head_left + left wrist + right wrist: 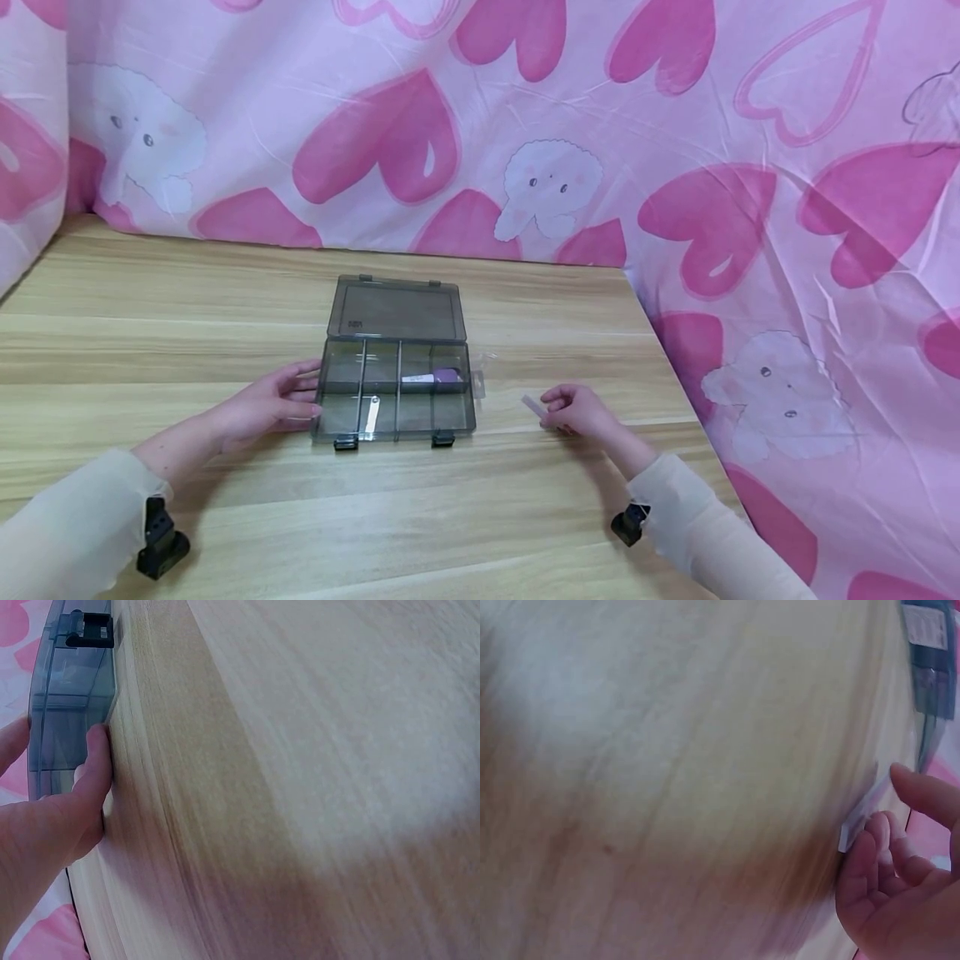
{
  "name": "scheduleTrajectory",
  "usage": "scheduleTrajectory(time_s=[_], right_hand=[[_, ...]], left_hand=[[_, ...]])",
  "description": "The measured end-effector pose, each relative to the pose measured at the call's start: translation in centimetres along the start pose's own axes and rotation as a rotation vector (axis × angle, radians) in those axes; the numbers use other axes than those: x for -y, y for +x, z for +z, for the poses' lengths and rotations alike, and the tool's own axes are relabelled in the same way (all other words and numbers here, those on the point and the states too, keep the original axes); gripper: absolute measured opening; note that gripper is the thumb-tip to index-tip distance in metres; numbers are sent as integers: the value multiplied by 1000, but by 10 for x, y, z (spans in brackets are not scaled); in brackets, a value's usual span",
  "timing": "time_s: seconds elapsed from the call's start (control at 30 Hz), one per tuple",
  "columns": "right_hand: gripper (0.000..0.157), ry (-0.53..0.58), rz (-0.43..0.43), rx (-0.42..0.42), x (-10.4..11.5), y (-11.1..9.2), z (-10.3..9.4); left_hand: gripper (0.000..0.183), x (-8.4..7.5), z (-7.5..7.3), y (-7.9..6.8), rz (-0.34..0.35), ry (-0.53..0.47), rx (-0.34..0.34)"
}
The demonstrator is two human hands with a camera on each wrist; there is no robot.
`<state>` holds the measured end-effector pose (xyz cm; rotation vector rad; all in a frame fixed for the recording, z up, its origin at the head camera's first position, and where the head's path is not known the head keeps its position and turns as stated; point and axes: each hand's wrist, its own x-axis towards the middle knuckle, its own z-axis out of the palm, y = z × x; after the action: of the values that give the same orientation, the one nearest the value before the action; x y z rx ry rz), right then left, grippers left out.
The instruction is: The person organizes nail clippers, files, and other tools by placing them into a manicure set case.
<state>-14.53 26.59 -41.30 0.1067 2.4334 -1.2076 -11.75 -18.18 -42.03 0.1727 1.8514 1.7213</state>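
Note:
A smoky see-through compartment box (378,367) stands on the table with its lid (396,310) swung back. My left hand (262,406) rests against the box's left side, thumb and fingers spread along it; the left wrist view shows the thumb (96,761) at the wall. To the right of the box, my right hand (581,412) pinches a small translucent strip (533,406) just above the tabletop. Inside the box lie a white strip (372,417) in a front compartment and a white-and-purple item (442,377) at the back right, its kind unclear.
A small clear plastic piece (479,384) sits beside the box's right wall. Two black latches (346,442) hang at its front edge. Pink heart-patterned cloth (525,125) borders the wooden table (225,292) at the back and right.

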Motion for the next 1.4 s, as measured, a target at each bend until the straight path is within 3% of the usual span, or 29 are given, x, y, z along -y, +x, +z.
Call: scheduleTrajectory(time_s=[0.13,0.27,0.6,0.77,0.87,1.1,1.4], right_hand=[[30,-133,-50,-65,1,0,6],[23,-179,-54,-76,3,0,8],[22,-165,-51,-62,5,1,7],[21,-123,-36,-9,5,5,2],[24,-51,1,57,5,7,-3],[18,333,94,258,4,10,-15],[19,409,108,322,6,12,-16]], left_hand=[[84,0,0,0,6,-3,0],[85,0,0,0,9,-2,2],[85,1,0,0,5,-3,-2],[85,2,0,0,6,1,-2],[85,1,-1,0,6,0,-3],[84,1,-1,0,4,-2,-4],[85,1,0,0,7,-4,-1]])
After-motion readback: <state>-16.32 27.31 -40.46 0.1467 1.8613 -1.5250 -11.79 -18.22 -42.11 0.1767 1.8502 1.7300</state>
